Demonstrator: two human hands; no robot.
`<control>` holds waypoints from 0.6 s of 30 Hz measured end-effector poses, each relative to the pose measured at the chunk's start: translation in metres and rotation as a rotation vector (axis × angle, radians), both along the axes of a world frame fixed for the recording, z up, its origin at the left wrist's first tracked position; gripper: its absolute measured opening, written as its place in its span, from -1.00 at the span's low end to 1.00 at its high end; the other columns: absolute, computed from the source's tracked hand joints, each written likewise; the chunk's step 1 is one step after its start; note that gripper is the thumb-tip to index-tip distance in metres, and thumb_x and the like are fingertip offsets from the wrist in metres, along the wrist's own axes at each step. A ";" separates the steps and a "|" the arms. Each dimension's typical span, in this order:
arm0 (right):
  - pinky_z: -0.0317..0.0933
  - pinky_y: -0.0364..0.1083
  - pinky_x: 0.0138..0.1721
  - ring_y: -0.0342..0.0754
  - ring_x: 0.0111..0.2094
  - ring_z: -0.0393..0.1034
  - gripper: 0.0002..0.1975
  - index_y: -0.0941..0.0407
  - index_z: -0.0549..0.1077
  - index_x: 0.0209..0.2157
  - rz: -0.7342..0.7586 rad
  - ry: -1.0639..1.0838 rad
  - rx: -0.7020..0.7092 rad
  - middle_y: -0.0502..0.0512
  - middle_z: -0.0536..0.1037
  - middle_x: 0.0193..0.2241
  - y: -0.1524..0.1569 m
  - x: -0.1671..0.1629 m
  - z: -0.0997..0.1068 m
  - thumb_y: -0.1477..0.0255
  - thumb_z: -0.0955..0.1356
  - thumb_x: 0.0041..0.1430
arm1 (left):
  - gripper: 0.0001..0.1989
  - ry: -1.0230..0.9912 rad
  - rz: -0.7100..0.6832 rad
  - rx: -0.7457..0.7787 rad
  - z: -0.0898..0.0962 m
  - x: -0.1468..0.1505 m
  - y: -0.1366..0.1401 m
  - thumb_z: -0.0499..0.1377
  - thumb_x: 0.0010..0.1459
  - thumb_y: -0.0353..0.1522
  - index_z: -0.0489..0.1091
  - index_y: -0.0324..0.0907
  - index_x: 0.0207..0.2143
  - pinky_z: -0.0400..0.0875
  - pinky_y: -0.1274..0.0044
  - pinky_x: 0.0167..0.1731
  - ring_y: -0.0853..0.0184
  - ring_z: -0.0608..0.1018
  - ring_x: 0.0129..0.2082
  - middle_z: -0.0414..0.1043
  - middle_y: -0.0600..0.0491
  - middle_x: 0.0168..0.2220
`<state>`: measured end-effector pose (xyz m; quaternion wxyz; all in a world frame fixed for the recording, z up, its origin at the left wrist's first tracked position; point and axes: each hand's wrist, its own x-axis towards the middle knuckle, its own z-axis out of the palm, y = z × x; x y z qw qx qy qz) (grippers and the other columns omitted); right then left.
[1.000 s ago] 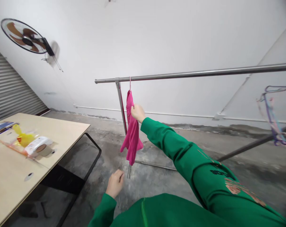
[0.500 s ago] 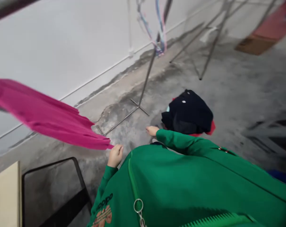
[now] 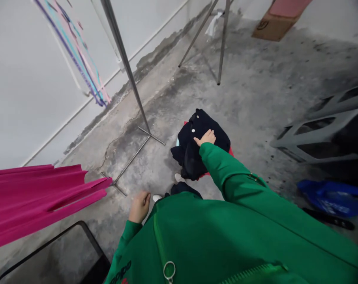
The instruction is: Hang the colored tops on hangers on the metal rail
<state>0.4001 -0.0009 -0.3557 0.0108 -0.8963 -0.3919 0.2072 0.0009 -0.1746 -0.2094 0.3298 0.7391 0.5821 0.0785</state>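
A pile of dark navy clothing with pale round buttons lies in front of me, with red material showing beneath its edge. My right hand is over the top of the pile, thumb apart and fingers stretched out. Low in the view, my left hand hangs by my jacket with its fingers curled in and nothing visible in them. To its left, apart from it, a magenta garment hangs in from the left edge.
A metal rack post rises from a floor base. Colourful straps hang by the wall. Grey plastic stools and a blue bag are at right. A cardboard box is at the back. A black frame stands lower left.
My left hand has let go of the magenta garment, which now hangs apart from it. My right hand has reached forward and right onto the dark clothing. The view has turned rightward.
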 end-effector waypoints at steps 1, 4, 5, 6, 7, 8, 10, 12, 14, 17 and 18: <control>-0.28 0.07 0.27 0.23 0.31 -0.21 0.05 0.45 -0.26 0.30 -0.029 0.010 0.024 0.61 -0.17 0.28 0.012 0.010 -0.005 0.12 0.36 0.09 | -0.69 0.015 0.001 -0.021 -0.002 0.008 0.001 -0.06 0.24 -0.25 0.42 -0.15 -0.35 0.43 0.46 -0.27 0.27 0.55 -0.31 0.51 -0.03 -0.36; -0.30 0.14 0.27 0.28 0.31 -0.19 0.15 0.45 -0.23 0.31 -0.152 0.091 0.077 0.66 -0.05 0.25 0.039 0.040 -0.020 0.23 0.48 -0.07 | -0.67 0.079 0.016 -0.082 -0.007 0.026 0.001 -0.09 0.26 -0.25 0.42 -0.15 -0.34 0.43 0.45 -0.25 0.25 0.55 -0.30 0.51 -0.04 -0.35; -0.25 0.16 0.26 0.31 0.29 -0.11 0.11 0.47 -0.15 0.29 -0.182 0.133 0.078 0.69 0.05 0.21 0.045 0.049 -0.024 0.30 0.50 -0.09 | -0.67 0.103 0.023 -0.100 -0.009 0.031 0.001 -0.10 0.27 -0.25 0.41 -0.15 -0.34 0.43 0.44 -0.26 0.25 0.55 -0.30 0.50 -0.04 -0.35; -0.19 0.19 0.23 0.34 0.25 -0.01 0.01 0.50 -0.03 0.26 -0.195 0.175 0.075 0.71 0.16 0.15 0.050 0.058 -0.026 0.36 0.49 -0.09 | -0.67 0.125 0.028 -0.117 -0.010 0.036 0.002 -0.10 0.27 -0.25 0.41 -0.15 -0.34 0.43 0.45 -0.26 0.25 0.55 -0.30 0.50 -0.04 -0.36; -0.14 0.21 0.21 0.34 0.21 0.08 -0.15 0.51 0.12 0.20 -0.197 0.215 0.077 0.71 0.26 0.08 0.055 0.067 -0.028 0.41 0.46 -0.05 | -0.67 0.143 0.027 -0.132 -0.011 0.040 0.004 -0.11 0.27 -0.26 0.41 -0.15 -0.35 0.43 0.45 -0.26 0.25 0.55 -0.30 0.50 -0.04 -0.36; -0.10 0.22 0.19 0.32 0.17 0.15 -0.34 0.49 0.26 0.12 -0.195 0.252 0.093 0.67 0.33 0.03 0.058 0.074 -0.027 0.45 0.41 0.01 | -0.67 0.158 0.022 -0.143 -0.011 0.043 0.006 -0.11 0.27 -0.26 0.41 -0.15 -0.35 0.43 0.45 -0.26 0.25 0.56 -0.30 0.50 -0.04 -0.36; -0.06 0.20 0.19 0.23 0.16 0.19 -0.60 0.40 0.41 0.00 -0.181 0.307 0.172 0.56 0.39 0.02 0.061 0.084 -0.019 0.49 0.30 0.14 | -0.67 0.175 -0.006 -0.151 -0.011 0.049 0.014 -0.10 0.27 -0.27 0.42 -0.15 -0.34 0.43 0.46 -0.25 0.25 0.56 -0.29 0.50 -0.04 -0.35; 0.01 0.13 0.19 0.11 0.15 0.22 -0.62 0.31 0.42 0.01 -0.173 0.353 0.283 0.43 0.40 0.05 0.056 0.090 0.000 0.48 0.23 0.20 | -0.68 0.176 -0.039 -0.135 -0.009 0.052 0.023 -0.10 0.27 -0.28 0.43 -0.15 -0.33 0.43 0.46 -0.24 0.25 0.56 -0.27 0.51 -0.05 -0.34; 0.15 0.07 0.11 0.02 0.06 0.33 -0.58 0.28 0.37 0.08 -0.178 0.403 0.382 0.34 0.43 0.04 0.039 0.094 0.028 0.42 0.20 0.24 | -0.68 0.176 -0.070 -0.104 -0.006 0.054 0.034 -0.09 0.26 -0.29 0.43 -0.15 -0.33 0.43 0.47 -0.22 0.26 0.56 -0.27 0.51 -0.05 -0.34; 0.28 -0.01 -0.03 -0.03 -0.09 0.45 -0.56 0.28 0.35 0.08 -0.138 0.569 0.647 0.35 0.47 -0.02 -0.004 0.100 0.082 0.33 0.14 0.31 | -0.70 0.161 -0.110 -0.044 -0.002 0.052 0.055 -0.07 0.25 -0.30 0.44 -0.16 -0.33 0.44 0.47 -0.23 0.27 0.56 -0.29 0.52 -0.05 -0.33; 0.29 -0.03 -0.04 -0.04 -0.09 0.45 -0.57 0.25 0.37 0.06 -0.095 0.602 0.744 0.35 0.47 -0.02 -0.020 0.102 0.101 0.30 0.14 0.33 | -0.70 0.137 -0.130 -0.015 0.001 0.052 0.064 -0.07 0.25 -0.29 0.44 -0.16 -0.33 0.45 0.48 -0.24 0.27 0.56 -0.29 0.52 -0.05 -0.33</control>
